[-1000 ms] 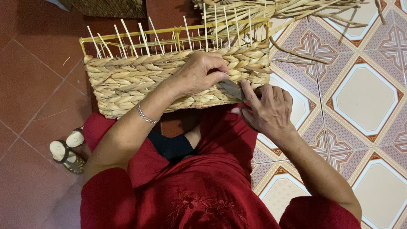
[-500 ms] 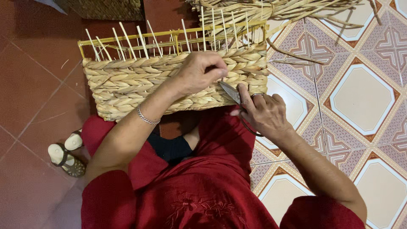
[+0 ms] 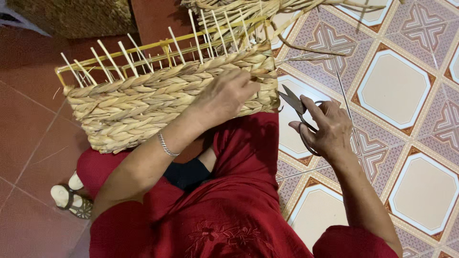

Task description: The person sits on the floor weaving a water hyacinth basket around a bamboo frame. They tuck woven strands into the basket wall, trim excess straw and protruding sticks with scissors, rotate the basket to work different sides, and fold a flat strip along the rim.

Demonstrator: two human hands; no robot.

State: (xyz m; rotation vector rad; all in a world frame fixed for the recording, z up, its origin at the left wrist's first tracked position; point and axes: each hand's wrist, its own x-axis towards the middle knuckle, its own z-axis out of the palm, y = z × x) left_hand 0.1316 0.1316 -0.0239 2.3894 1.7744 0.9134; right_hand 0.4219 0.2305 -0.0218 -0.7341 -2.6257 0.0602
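Half-woven straw basket (image 3: 162, 102) steadied on the lap, scissors (image 3: 297, 106) beside it.

The basket lies across the person's red-clothed knees, its bare upright stakes (image 3: 143, 50) pointing away. The left hand (image 3: 228, 93) presses flat on its braided wall, gripping nothing, seemingly to brace it. The right hand (image 3: 327, 126) grasps the scissors, blades parted near the basket's end, over the patterned floor tiles (image 3: 397, 86).

A woven basket (image 3: 162, 105) rests on the person's lap, left hand (image 3: 224, 95) on its wall, scissors (image 3: 299, 112) in the right hand (image 3: 327, 129) just beside it.
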